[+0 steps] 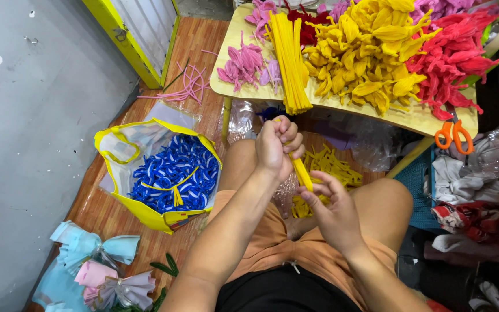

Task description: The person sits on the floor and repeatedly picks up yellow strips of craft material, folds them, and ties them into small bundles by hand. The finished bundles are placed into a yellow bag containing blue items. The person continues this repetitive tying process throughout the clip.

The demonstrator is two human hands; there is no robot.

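My left hand (277,147) is closed around the upper part of a bundle of yellow pipe cleaners (302,173), held upright over my lap. My right hand (331,205) grips the lower end of the same bundle, fingers curled around it. Below my hands, between my knees, lies a heap of short yellow pipe-cleaner pieces (326,173) in clear plastic. On the low wooden table (423,118) ahead lie a long bundle of straight yellow pipe cleaners (290,60), a pile of yellow folded pieces (365,52), pink ones (242,63) and red ones (451,58).
Orange-handled scissors (454,134) rest on the table's right corner. A yellow bag (160,173) of blue-and-white pieces sits on the floor at left. Paper-wrapped bouquets (96,266) lie bottom left. Loose pink pipe cleaners (187,85) lie by a yellow frame. Cloth clutter (469,196) crowds the right.
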